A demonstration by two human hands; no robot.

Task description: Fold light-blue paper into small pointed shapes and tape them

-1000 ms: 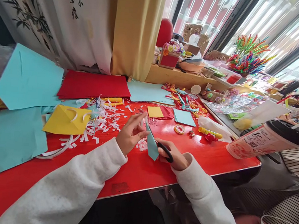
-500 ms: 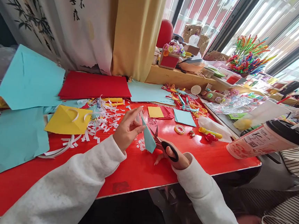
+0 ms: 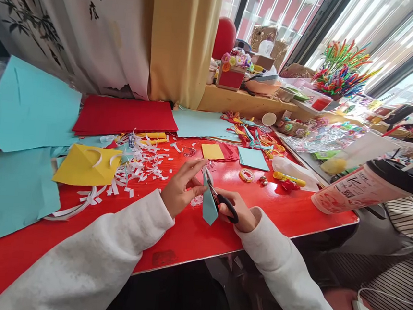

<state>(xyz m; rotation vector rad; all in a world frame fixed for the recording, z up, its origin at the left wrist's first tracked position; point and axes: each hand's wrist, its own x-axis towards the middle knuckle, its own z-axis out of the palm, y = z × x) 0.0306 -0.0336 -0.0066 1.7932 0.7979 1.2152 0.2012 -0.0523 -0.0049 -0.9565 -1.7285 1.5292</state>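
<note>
I have the left hand [image 3: 184, 188] pinching the blue paper [image 3: 209, 207] by its upper part — tilted, over the red table [image 3: 280, 222]. My right hand [image 3: 242, 214] grips the scissors [image 3: 221, 199], blades along the paper's edge — whether they bite, I can't tell. Blue squares [image 3: 253, 159] lie beyond; a cup [image 3: 355, 193] stands rightward.

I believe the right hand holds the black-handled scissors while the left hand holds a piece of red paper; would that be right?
Not quite: the paper in the left hand is light blue, not red, as the head view shows. The right hand does hold the black-handled scissors.
</note>
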